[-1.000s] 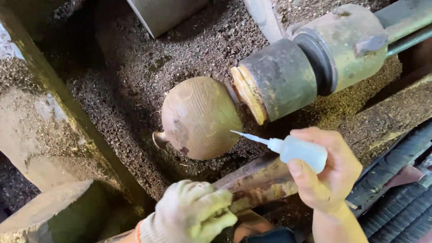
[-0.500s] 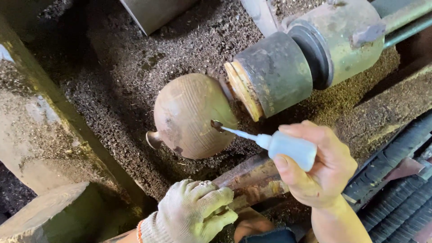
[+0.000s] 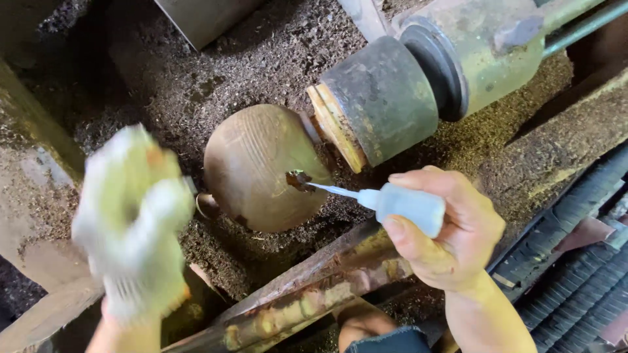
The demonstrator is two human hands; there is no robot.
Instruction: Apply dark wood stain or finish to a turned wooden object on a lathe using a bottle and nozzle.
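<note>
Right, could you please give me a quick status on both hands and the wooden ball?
Right hand holding squeeze bottle, tip on wooden ball. Gloved left hand raised, empty. Nothing blocking.

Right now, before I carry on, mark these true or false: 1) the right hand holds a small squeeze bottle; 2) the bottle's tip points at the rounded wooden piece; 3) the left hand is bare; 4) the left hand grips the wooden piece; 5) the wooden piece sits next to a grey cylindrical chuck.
1) True: the right hand holds a small squeeze bottle.
2) True: its thin nozzle meets a dark spot on the rounded wooden piece.
3) False: the left hand wears a light work glove.
4) False: the left hand is raised and blurred, apart from the wooden piece.
5) True: the grey cylindrical chuck sits at its upper right, with a pale wooden disc between.
</note>
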